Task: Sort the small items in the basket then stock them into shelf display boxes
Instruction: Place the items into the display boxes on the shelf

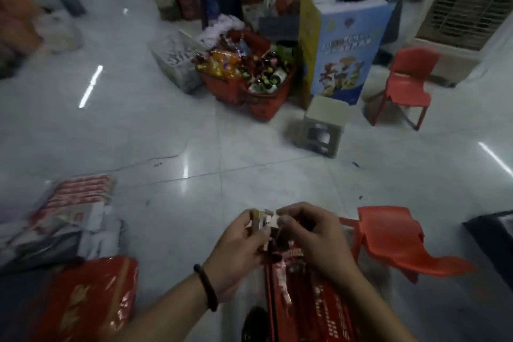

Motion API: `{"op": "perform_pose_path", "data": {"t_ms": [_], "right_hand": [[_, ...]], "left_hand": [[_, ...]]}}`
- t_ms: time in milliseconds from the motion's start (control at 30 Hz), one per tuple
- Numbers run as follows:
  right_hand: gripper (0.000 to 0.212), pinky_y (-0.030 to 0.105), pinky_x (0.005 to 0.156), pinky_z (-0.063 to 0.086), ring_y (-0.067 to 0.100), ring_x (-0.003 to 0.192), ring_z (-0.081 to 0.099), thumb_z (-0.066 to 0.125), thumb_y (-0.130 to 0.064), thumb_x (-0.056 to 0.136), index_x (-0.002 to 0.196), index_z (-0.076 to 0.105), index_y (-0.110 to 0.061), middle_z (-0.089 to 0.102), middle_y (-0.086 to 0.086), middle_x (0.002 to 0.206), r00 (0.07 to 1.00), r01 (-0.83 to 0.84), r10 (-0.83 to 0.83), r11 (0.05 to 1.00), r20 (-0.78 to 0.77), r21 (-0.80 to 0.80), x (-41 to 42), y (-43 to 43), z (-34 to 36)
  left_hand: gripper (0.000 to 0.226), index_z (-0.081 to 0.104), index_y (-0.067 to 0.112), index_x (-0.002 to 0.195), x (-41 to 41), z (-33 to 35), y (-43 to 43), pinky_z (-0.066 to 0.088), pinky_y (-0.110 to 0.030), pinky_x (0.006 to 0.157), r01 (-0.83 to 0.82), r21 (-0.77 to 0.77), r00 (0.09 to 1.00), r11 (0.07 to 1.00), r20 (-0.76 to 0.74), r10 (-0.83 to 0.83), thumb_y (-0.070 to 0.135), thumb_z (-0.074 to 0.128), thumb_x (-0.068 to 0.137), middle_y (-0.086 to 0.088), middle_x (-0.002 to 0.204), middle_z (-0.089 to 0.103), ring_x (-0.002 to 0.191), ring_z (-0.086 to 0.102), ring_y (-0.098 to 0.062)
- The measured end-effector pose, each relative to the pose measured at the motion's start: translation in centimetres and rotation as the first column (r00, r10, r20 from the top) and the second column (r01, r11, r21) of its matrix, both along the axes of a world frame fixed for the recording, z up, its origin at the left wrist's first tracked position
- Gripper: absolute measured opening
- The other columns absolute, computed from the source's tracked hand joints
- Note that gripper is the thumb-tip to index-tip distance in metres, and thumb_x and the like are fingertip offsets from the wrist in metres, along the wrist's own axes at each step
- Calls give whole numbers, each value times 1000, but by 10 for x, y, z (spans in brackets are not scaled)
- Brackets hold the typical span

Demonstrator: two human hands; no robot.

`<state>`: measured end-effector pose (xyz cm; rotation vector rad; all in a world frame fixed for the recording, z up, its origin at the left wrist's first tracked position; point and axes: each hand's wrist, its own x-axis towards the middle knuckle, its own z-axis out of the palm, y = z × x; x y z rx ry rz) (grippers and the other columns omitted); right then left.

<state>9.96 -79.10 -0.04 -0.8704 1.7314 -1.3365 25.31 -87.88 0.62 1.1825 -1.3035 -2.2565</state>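
One broad floor of glossy pale tiles (194,125) carries everything here. At the far right stands a tall white air cooler with a slatted grille (469,8). Left of it rises a blue and yellow printed cardboard display stand (344,55), topped by a dark object too blurred to name. A red plastic chair (408,83) stands upright just right of that stand. A second red plastic chair (394,239) lies tipped over close to the person's right.

Two red plastic shopping baskets (249,91) sit side by side against the stand's left, heaped with dark bottles and orange snack packets. A pale grey slatted crate (177,61) leans beside them on the left. A beige plastic stool (323,125) stands just in front of the display stand. At lower left lie shiny red foil packs (88,300), and beyond them a loose pile of red-and-white printed packets (77,197).

Directly below the hands is a red basket (270,314) filled with red packets lettered in white. Above it the two hands meet. The left hand (236,244) has its grip closed round a clutch of small white and yellow boxes (261,221), fingers curled about them. The right hand (313,239) pinches the top of the same clutch between thumb and fingertips. The print on the boxes is too blurred to read. A dark beaded bracelet (206,286) circles the left wrist.
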Motion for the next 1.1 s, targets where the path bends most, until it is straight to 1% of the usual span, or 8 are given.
{"op": "perform_pose_path", "data": {"t_ms": [167,300,433,533,600,767,867,1100], "right_hand": [[9,32,63,59,29,67,69,67,-4,100,98,75,-6,75,15,80,977,-30,62,987,202,-159,68,-14,73],[9,36,66,62,32,68,70,65,1,100,96,72,5,70,28,82,917,-193,259,953,303,-232,138,-16,120],[9,38,66,63,36,67,72,67,3,98,92,70,8,70,22,77,864,-364,433,890,257,-276,217,-15,162],[4,41,71,64,34,71,76,77,-1,93,94,74,-1,75,18,80,802,-538,586,793,116,-285,282,-16,191],[15,40,73,62,26,72,76,83,-6,89,96,77,-17,78,5,85,730,-676,672,684,-123,-273,332,-18,206],[24,26,73,57,4,87,65,88,-18,81,98,80,-34,65,-20,97,409,-905,539,346,-736,-250,489,-11,246],[27,21,76,55,1,92,62,83,-18,82,106,80,-31,62,-20,101,257,-966,479,146,-839,-212,588,9,264],[16,15,79,51,2,89,66,84,-20,81,94,79,-26,69,-15,97,254,-936,495,-90,-831,-340,791,65,296]], "left_hand": [[29,65,24,123,90,69,23,53,-36,71,-311,-111,950,944,-25,310,4,51,107,-15,90,62,77,61,-25],[11,68,22,109,163,121,46,41,-31,59,-458,-103,888,883,-87,451,23,57,107,-11,83,58,68,53,-21],[11,63,21,99,242,158,68,36,-29,55,-564,-208,825,799,-108,554,31,62,104,-12,81,52,62,48,-20],[16,62,15,101,311,181,88,33,-26,50,-658,-267,748,704,-129,651,30,62,104,-12,80,52,59,46,-18],[23,61,7,111,363,195,105,33,-26,49,-727,-267,680,633,-151,717,30,62,105,-12,78,53,57,46,-17],[18,71,21,91,509,218,163,28,-28,53,-834,-289,534,470,-207,820,30,62,104,-8,71,53,55,43,-17],[19,66,16,91,598,234,205,27,-32,54,-873,-301,459,385,-232,858,30,62,103,-10,72,49,55,41,-18],[24,63,6,107,775,249,303,32,-31,47,-837,-544,156,-58,-339,928,28,52,108,-15,73,50,54,39,-22]]}}
